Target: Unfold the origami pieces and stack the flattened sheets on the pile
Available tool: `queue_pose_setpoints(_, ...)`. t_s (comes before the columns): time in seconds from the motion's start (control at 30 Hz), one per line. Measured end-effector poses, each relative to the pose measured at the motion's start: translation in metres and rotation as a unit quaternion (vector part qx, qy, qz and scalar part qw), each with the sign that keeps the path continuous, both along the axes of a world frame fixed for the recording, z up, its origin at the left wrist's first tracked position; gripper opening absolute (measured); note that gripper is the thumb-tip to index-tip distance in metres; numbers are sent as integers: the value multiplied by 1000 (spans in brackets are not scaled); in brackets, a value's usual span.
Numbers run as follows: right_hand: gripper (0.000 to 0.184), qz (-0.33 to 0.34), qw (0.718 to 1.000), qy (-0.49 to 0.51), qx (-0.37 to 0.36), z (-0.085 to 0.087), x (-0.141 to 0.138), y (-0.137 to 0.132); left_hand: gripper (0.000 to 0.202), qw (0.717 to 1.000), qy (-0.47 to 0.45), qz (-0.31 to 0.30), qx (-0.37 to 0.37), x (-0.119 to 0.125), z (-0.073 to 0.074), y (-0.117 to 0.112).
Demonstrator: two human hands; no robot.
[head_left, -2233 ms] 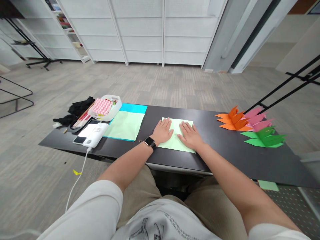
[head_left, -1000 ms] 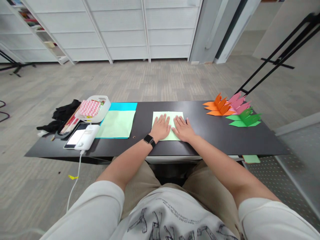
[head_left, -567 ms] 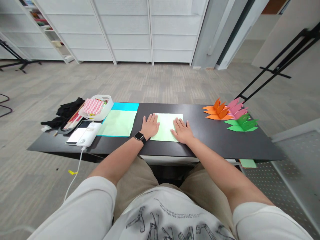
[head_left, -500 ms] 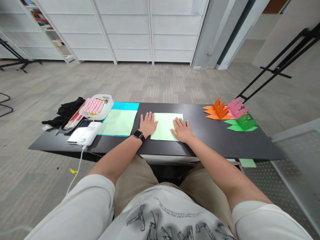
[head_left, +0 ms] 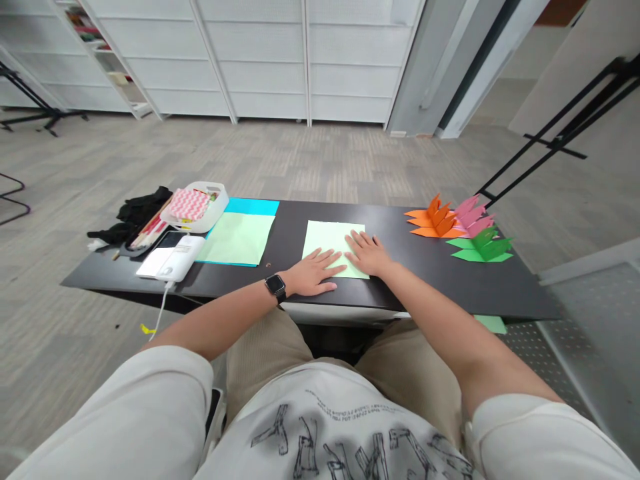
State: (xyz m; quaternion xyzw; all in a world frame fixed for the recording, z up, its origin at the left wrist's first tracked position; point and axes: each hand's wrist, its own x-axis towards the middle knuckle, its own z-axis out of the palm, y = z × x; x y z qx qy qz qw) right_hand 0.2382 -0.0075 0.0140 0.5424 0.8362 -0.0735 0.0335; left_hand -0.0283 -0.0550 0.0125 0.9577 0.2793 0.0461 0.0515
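Observation:
A pale green square sheet of paper (head_left: 327, 235) lies flat on the dark table (head_left: 400, 293) in front of me. My left hand (head_left: 315, 272), wearing a black watch (head_left: 275, 286) at the wrist, rests across the sheet's near left part with fingers spread. On the sheet's right side lies my right hand (head_left: 367, 253), palm down, its fingers stretched out. Neither hand grips anything. To the left, more pale green paper (head_left: 237, 239) lies on top of blue paper (head_left: 253, 207).
Folded paper shapes in orange (head_left: 435, 219), pink (head_left: 473, 217) and green (head_left: 483, 247) stand at the right. On the left are a white basket (head_left: 216, 217), a white power bank (head_left: 181, 259) with a cable, a tray of tools (head_left: 147, 237) and black cloth (head_left: 143, 210).
My left hand has moved from the sheet's left edge to its near side, towards my right hand. The right hand stays on the sheet's right side. The view has shifted slightly.

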Motion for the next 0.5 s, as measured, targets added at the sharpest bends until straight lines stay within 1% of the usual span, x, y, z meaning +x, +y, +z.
queue_pose_setpoints(0.1,72,17,998,9,54,-4,9,-1,66,1000,-7,-29,-5,-3,5,-3)
queue_pose_setpoints(0.2,71,16,997,11,71,-8,10,-3,69,996,-9,-82,-28,-7,8,-10)
queue_pose_setpoints(0.27,70,19,997,13,74,-8,9,-4,71,994,-12,-97,-46,-6,10,-15)
queue_pose_setpoints(0.37,69,18,997,14,72,-6,8,-4,69,995,-16,-79,-57,6,11,-20)
queue_pose_setpoints(0.5,69,13,998,14,55,-2,8,-4,68,999,-43,-6,-32,37,10,-27)
